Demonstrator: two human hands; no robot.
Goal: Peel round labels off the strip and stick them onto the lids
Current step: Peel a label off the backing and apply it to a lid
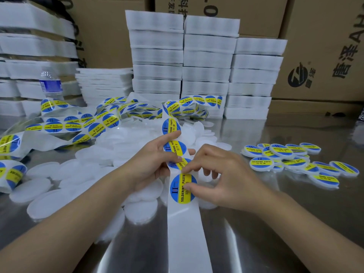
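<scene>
Label strip (185, 233) in the middle of the view, above the near part of the shiny steel table (256, 243), long axis running from the bottom of the frame straight away and upward, then off into loose tangled loops (94, 123) farther back and to the left. Near stretch bare white backing; beyond it, round blue labels crossed by a yellow band, the band and the words SOLDERING PASTE lying along the strip's length, reading from near end to far. Clasped by the left hand (149, 162), thumb on the printed face higher up, fingers curled in from the left edge. Nearest round label (178, 196) nipped by the right hand (222, 174), thumb on its face, forefinger bent at its upper rim; hard to tell how far lifted off the backing. Under and left of the hands, a heap of plain white lids (45, 203), lying flat and overlapping on the table. To the right, well apart from the hands, a cluster of labelled lids (295, 160), faces up. Behind, stacks of white foam-wrapped packs (206, 62), a water bottle (50, 83) at the left, and a wall of printed cardboard boxes (325, 46).
</scene>
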